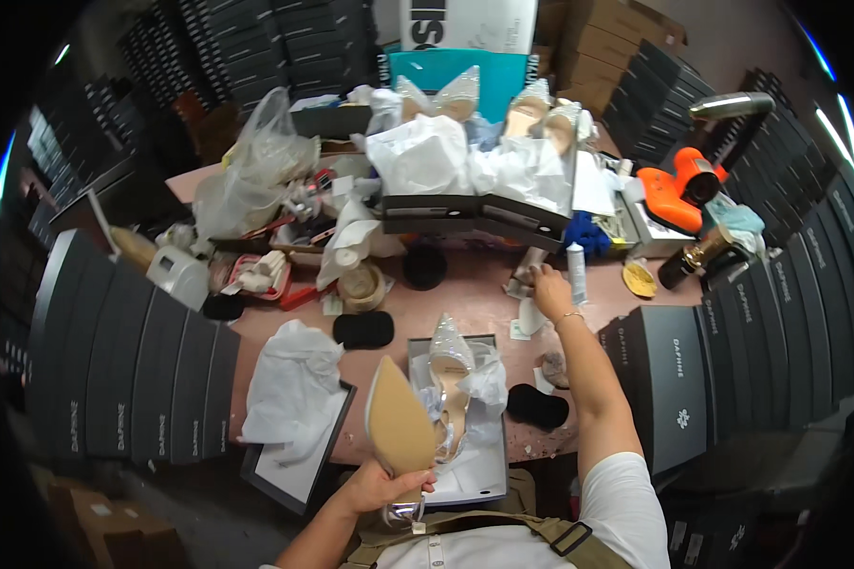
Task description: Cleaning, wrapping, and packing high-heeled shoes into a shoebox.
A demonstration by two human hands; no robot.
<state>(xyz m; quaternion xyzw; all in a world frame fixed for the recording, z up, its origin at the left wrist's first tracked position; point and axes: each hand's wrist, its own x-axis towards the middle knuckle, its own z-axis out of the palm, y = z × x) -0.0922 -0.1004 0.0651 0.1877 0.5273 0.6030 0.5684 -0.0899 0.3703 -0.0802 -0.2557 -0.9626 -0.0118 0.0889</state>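
Observation:
My left hand (375, 488) grips a high-heeled shoe (399, 417) near its heel end, tan sole turned toward me, pointed toe upward. Its matching silvery, sparkling shoe (449, 356) lies in an open shoe box (484, 474) with white tissue paper (489, 379) beside it. Farther off to the right, my right hand (552, 294) reaches over the table with fingers curled at a small brownish-grey item (525, 273), its kind unclear. A white tube (576, 270) stands just right of those fingers.
Stacked dark shoe boxes wall in the pink table (484, 284) left (133, 360) and right (674, 379). Tissue lies on a box lid (289, 465). Black pads (363, 330) rest near the box. Boxed shoes and tissue (427, 156) fill the back; an orange heat gun (672, 194) sits at right.

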